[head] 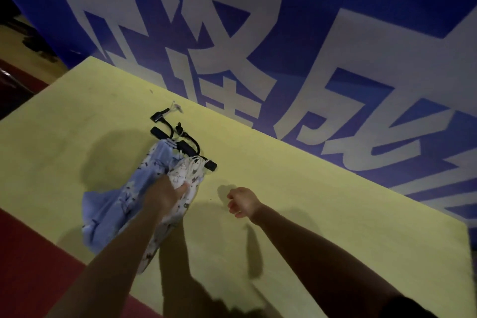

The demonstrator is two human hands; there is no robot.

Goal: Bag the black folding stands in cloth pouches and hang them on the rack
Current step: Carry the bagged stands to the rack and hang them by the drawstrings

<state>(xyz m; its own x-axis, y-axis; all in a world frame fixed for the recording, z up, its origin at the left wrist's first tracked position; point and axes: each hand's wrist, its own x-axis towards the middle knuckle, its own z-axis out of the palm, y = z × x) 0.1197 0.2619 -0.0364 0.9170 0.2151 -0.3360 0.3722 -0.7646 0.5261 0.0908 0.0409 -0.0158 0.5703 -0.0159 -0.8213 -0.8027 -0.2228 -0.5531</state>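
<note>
Several black folding stands (180, 141) lie in a loose heap on the yellow table (309, 201), near its far edge. Just in front of them lie cloth pouches: a light blue printed one (113, 204) and a white printed one (180, 178) with white drawstrings. My left hand (165, 192) rests on the pouches and grips the white one near its mouth. My right hand (241, 201) hovers over bare table to the right of the pouches, fingers curled in, holding nothing. No rack is in view.
A blue wall (335, 33) with large white characters runs along the table's far edge. Dark red floor (31, 253) shows at the lower left. Dark clutter sits at the far left.
</note>
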